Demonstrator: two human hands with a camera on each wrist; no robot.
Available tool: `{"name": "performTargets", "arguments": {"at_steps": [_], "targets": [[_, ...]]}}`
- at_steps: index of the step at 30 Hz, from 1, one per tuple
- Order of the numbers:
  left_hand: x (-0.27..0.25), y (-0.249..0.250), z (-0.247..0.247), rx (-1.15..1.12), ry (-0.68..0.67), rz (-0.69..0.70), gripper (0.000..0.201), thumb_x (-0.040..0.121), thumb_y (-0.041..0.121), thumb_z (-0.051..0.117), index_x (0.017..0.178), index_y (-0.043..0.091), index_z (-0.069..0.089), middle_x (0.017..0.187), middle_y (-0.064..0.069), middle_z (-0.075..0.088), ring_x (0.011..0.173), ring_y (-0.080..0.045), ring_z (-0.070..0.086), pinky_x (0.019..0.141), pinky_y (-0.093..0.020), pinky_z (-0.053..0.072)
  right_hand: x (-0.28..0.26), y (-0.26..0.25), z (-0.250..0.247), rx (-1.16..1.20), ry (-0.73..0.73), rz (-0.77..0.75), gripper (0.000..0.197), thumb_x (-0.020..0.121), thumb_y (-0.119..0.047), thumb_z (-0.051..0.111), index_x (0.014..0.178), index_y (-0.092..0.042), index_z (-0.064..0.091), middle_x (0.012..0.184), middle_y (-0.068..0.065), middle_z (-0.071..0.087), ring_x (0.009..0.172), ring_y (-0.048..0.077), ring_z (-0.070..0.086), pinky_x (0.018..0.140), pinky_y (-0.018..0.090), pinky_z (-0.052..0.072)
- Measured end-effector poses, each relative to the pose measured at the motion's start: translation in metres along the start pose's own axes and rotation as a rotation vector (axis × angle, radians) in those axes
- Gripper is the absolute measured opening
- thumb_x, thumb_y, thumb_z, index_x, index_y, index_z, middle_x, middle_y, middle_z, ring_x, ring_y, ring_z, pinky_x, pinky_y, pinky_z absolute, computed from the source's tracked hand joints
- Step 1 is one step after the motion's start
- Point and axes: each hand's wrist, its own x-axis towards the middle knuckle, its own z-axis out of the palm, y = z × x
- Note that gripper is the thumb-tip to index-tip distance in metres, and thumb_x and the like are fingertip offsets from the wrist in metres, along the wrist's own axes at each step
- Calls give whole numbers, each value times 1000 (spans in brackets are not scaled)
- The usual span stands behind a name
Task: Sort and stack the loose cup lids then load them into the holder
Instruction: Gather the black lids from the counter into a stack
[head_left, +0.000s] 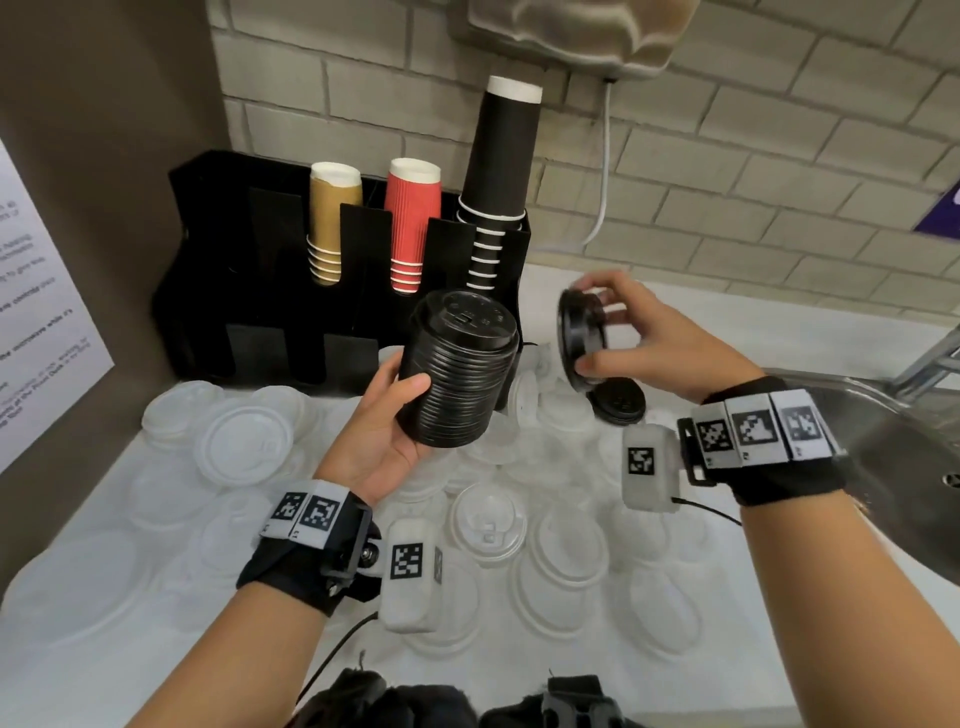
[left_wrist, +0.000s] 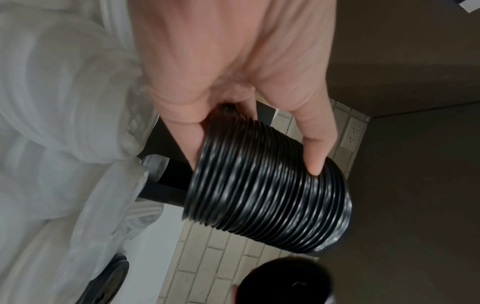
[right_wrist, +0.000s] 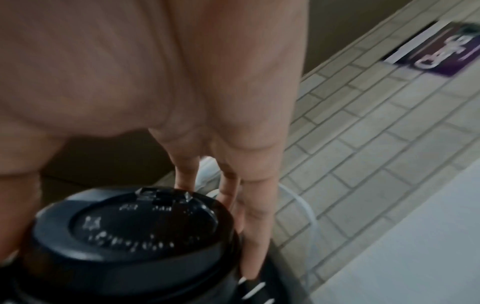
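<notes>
White counter (head_left: 78, 639) below pale brick wall (head_left: 727, 171), strewn with loose translucent white plastic lids (head_left: 244, 447). Black slotted cup holder (head_left: 208, 291) at back held gold, red, black paper cups. Left hand (head_left: 379, 431) wrapped fingers round tall stack of black plastic lids (head_left: 457, 374), tilted, above white lids. Right hand (head_left: 649, 343) pinched few black lids (head_left: 579, 335) on edge, beside stack, apart. One black lid (head_left: 618, 402) lay beneath. Embossed lid lettering unreadable; purple wall sign (right_wrist: 436, 51) blurred. Steel sink (head_left: 904, 457) at right.
</notes>
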Motion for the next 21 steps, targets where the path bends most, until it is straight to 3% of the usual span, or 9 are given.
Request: {"name": "performTargets", "arguments": {"at_steps": [4,9,13,18,21], "targets": [[-3,1,2,13,30,-10,65,79,17,61,142,16,44,134,-13,57,121,-30,58,81,-43,57,5,-42,22,0,-55,-210,61,76,-7,74,126,-31,48,111,-20,51,106,0,53,84,12,46],[-8,3,-1,1,27,-23,69,74,14,67,139,20,46,125,-10,64,113,-26,63,82,-42,58,20,-59,35,-67,-158,-237,56,76,-6,72,121,-33,53,104,-12,56,93,3,58,75,15,50],[-13,6,-5,35,14,-40,69,76,14,70,140,21,46,121,-8,66,109,-24,65,77,-40,59,29,-68,38,-152,-221,-278,55,76,-8,69,123,-33,57,105,-21,54,94,-12,51,71,4,42],[-14,9,-7,55,-1,-54,63,74,14,67,134,25,51,119,-7,68,106,-24,67,77,-38,59,38,-77,38,-245,-329,-235,59,75,-17,64,130,-36,55,124,-6,57,110,10,54,77,16,44],[-13,9,-9,39,3,-52,61,72,15,69,131,26,54,117,-6,69,105,-24,68,74,-37,59,38,-81,39,-270,-360,-246,60,76,-15,66,131,-36,55,126,-4,55,112,11,52,81,18,46]]}}
